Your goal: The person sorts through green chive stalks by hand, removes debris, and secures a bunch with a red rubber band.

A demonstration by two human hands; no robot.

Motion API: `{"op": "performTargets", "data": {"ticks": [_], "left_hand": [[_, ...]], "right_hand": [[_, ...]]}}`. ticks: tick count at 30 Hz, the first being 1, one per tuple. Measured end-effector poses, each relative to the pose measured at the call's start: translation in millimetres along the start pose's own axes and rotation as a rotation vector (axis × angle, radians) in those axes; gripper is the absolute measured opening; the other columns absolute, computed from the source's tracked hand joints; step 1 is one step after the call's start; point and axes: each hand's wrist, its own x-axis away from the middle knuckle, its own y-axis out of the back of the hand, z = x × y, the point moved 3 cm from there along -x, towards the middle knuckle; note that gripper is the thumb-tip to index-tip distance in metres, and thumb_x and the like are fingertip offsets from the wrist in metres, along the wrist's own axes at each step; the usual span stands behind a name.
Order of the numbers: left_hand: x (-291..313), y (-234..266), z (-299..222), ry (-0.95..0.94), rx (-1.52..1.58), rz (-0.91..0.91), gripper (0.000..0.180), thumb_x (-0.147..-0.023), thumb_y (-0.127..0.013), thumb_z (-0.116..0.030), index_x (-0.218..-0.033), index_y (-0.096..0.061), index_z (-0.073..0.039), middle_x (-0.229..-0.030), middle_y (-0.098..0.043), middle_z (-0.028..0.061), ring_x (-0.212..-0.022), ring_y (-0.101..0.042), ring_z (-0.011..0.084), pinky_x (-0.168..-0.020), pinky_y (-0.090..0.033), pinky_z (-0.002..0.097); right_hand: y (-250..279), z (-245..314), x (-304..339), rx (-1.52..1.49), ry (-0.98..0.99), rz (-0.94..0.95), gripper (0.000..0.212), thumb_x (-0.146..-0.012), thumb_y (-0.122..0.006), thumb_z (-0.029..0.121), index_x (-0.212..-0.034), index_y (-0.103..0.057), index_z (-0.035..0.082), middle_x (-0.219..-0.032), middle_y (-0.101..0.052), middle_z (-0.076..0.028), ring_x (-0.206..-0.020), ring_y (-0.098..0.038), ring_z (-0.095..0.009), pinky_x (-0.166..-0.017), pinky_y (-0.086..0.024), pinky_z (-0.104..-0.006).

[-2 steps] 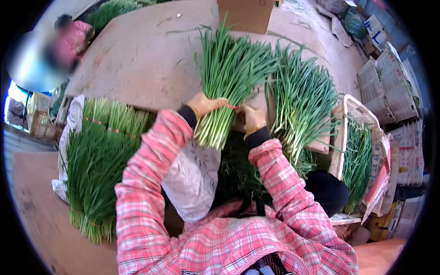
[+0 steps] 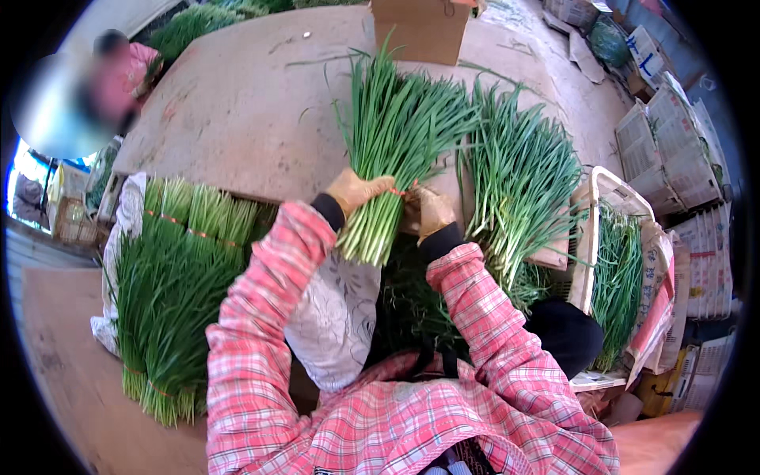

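Observation:
A thick bunch of garlic chives stands over the near edge of the board, leaves pointing away and pale cut stems toward me. My left hand, in a tan glove, is closed round its left side just above the stem ends. A red tie crosses the stems. My right hand, gloved alike, pinches at the tie's right end; its fingertips are partly hidden. Just right of that hand lies a loose pile of chives.
Tied chive bundles are stacked at the left on a pale sheet. A white crate of chives stands at the right. A cardboard box sits at the far side of the board. Another person is at the far left.
My right hand has drawn slightly in toward the bunch, and its fingers have turned more inward at the tie. The left hand keeps its hold. The whole view has shifted a little.

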Motion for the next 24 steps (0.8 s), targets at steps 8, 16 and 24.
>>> {"op": "performTargets", "data": {"ticks": [8, 16, 24], "left_hand": [[56.5, -47.2, -60.8, -0.388, 0.208, -0.399, 0.057, -0.068, -0.074, -0.012, -0.117, -0.047, -0.002, -0.104, -0.061, 0.0102, -0.090, -0.060, 0.0172, -0.081, -0.048, 0.0320], [60.0, -35.8, -149.5, -0.539, 0.368, -0.160, 0.044, -0.076, -0.071, -0.006, -0.116, -0.052, -0.002, -0.107, -0.060, 0.0066, -0.093, -0.058, 0.0152, -0.084, -0.048, 0.0292], [57.6, -44.9, -100.0, -0.384, 0.155, -0.178, 0.037, -0.084, -0.064, -0.016, -0.118, -0.055, -0.004, -0.111, -0.060, 0.0057, -0.094, -0.058, 0.0149, -0.086, -0.047, 0.0306]], "right_hand": [[-36.1, 71.4, 69.6, 0.011, 0.412, 0.014, 0.024, -0.090, -0.045, 0.011, -0.104, -0.056, -0.005, -0.089, -0.060, -0.008, -0.078, -0.054, -0.014, -0.070, -0.044, -0.0280], [-52.6, 164.2, 86.5, 0.052, 0.840, 0.292, 0.021, -0.091, -0.048, 0.005, -0.108, -0.055, -0.004, -0.092, -0.060, -0.003, -0.082, -0.053, -0.009, -0.075, -0.043, -0.0234], [26.8, 64.9, -7.8, 0.523, 0.723, 0.154, 0.020, -0.084, -0.055, 0.007, -0.100, -0.063, 0.000, -0.101, -0.063, -0.012, -0.097, -0.057, -0.020, -0.085, -0.043, -0.0303]]}}
